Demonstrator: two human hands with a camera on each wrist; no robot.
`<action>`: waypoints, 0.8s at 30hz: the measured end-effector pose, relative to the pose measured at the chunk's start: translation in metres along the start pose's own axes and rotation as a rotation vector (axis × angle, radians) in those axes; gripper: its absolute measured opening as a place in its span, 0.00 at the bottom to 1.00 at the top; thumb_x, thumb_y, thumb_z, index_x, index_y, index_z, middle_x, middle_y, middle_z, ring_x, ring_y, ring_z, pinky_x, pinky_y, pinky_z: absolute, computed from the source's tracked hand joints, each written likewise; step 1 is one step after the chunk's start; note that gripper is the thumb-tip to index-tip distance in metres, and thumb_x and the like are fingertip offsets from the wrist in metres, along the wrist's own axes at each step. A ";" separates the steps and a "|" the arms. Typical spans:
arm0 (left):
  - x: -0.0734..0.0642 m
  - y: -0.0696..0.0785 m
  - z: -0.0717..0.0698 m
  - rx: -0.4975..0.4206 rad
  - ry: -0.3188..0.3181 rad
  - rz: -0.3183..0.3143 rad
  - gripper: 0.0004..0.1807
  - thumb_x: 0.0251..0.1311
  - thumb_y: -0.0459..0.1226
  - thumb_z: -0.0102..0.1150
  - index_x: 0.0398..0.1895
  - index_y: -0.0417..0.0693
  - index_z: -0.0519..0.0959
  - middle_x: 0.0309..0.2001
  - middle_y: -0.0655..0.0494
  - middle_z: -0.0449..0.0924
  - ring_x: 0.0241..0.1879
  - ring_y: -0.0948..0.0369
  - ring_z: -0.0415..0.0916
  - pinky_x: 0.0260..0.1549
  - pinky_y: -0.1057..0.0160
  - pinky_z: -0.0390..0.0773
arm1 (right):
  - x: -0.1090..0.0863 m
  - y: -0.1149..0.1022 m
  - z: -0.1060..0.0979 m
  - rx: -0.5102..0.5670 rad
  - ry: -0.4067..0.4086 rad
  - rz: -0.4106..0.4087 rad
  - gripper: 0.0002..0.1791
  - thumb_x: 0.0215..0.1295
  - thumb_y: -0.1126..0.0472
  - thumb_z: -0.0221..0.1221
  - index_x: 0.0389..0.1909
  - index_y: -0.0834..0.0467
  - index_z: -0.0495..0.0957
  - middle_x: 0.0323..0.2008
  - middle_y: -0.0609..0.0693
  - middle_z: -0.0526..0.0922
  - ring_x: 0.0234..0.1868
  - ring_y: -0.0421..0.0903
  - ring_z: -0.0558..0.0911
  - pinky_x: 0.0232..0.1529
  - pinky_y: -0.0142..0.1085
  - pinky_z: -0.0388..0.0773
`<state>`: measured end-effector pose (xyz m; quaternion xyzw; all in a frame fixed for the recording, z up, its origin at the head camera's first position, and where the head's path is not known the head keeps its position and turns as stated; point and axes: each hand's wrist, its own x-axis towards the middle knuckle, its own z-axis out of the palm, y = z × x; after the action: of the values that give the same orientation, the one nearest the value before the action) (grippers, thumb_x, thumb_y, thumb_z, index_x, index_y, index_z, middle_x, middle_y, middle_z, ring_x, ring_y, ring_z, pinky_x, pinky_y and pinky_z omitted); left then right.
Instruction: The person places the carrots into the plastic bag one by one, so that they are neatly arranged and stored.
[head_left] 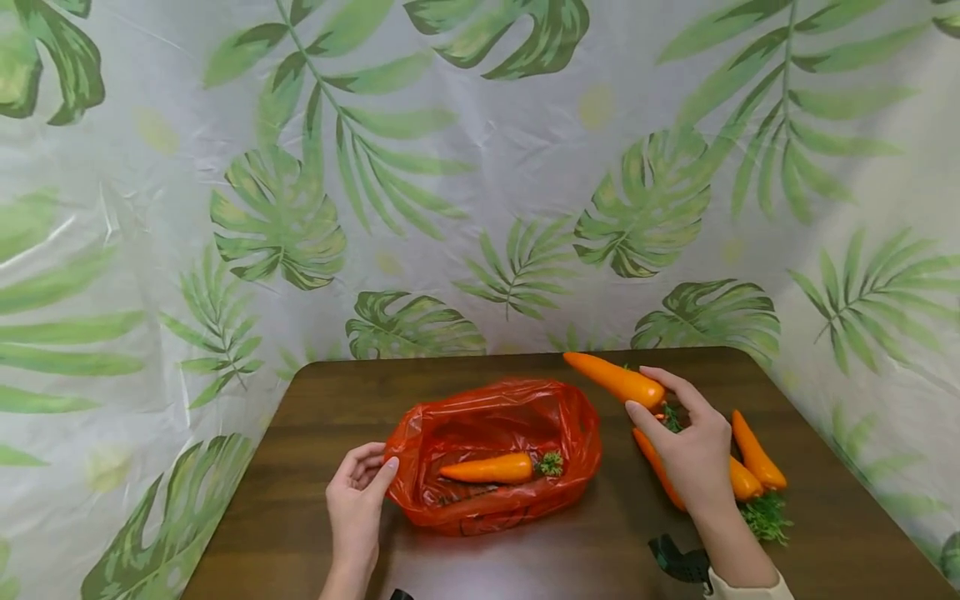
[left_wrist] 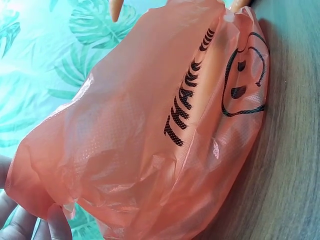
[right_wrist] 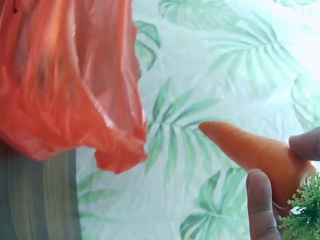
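Bagging seems the step: the left hand [head_left: 356, 500] pinches a translucent red plastic bag [head_left: 525, 500] at nine o'clock, the right hand [head_left: 697, 450] grips a tapered orange carrot [head_left: 611, 377] off the bag's two o'clock, likely needing lowering inside

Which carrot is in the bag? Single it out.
The carrot lying inside the red bag, tip toward the left hand. Another carrot is in the right hand; the other visible carrots lie on the table.

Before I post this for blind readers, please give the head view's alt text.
A right hand holds an orange carrot near an open red plastic bag that the left hand grips. Another carrot lies inside; more carrots lie on the brown table.
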<state>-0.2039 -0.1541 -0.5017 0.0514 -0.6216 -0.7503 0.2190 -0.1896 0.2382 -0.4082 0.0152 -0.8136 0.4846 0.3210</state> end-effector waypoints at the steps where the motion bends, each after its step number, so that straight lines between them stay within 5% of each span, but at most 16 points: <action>1: -0.001 -0.001 0.000 0.003 -0.001 -0.004 0.16 0.55 0.29 0.74 0.46 0.37 0.82 0.37 0.43 0.84 0.35 0.56 0.81 0.34 0.66 0.82 | -0.002 0.000 0.000 -0.005 -0.004 0.004 0.26 0.61 0.56 0.72 0.59 0.36 0.80 0.51 0.41 0.83 0.45 0.38 0.79 0.37 0.26 0.75; 10: -0.001 0.000 0.000 0.004 0.015 0.016 0.15 0.56 0.31 0.74 0.45 0.35 0.83 0.36 0.44 0.84 0.34 0.57 0.80 0.33 0.67 0.82 | -0.012 -0.009 0.011 0.046 -0.080 0.011 0.25 0.63 0.52 0.70 0.61 0.36 0.79 0.56 0.41 0.81 0.40 0.43 0.80 0.28 0.31 0.79; 20: -0.001 0.002 -0.001 -0.023 0.006 0.003 0.16 0.55 0.30 0.74 0.47 0.39 0.83 0.34 0.43 0.85 0.32 0.57 0.80 0.32 0.66 0.82 | -0.025 -0.061 0.021 0.082 -0.179 -0.019 0.22 0.64 0.59 0.69 0.59 0.49 0.80 0.49 0.46 0.83 0.44 0.43 0.77 0.37 0.30 0.75; 24: -0.001 0.002 -0.002 -0.025 0.004 0.001 0.16 0.55 0.31 0.74 0.47 0.39 0.83 0.34 0.43 0.85 0.33 0.56 0.80 0.32 0.65 0.82 | -0.026 -0.061 0.028 0.108 -0.218 -0.032 0.22 0.64 0.60 0.70 0.59 0.51 0.80 0.51 0.47 0.83 0.45 0.43 0.78 0.37 0.30 0.76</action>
<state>-0.2019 -0.1556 -0.5003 0.0501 -0.6118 -0.7578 0.2211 -0.1628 0.1761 -0.3836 0.0981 -0.8161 0.5179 0.2368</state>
